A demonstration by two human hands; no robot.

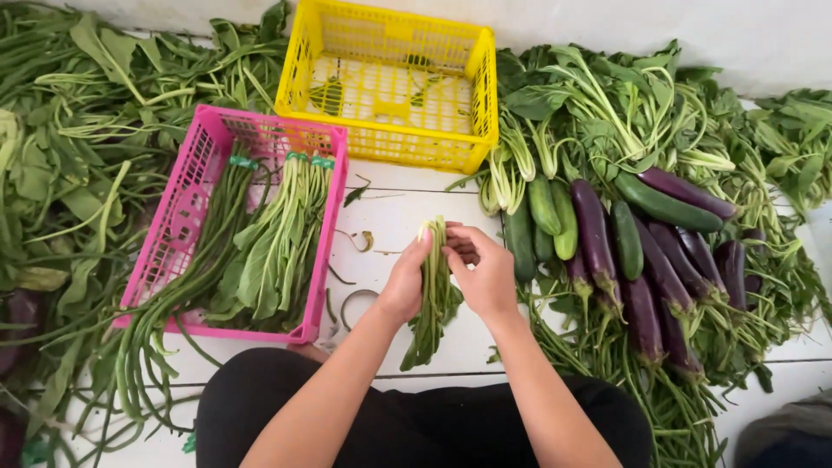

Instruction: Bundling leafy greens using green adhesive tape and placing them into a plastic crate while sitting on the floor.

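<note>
Currently, item in hand: a bunch of leafy green stalks point(436, 290), gathered upright on the white tiled floor point(390, 217), its pale cut ends level with the fingertips. Left hand point(406, 282) fingers wrapped around the stalks; right hand point(485, 273) fingers curled narrow, touching the top. Step judged: evening and bundling; tied bunches point(282, 234) lie in the pink crate point(186, 217) left of the fingers, so binding likely calls for a steady one-handed hold.
</note>
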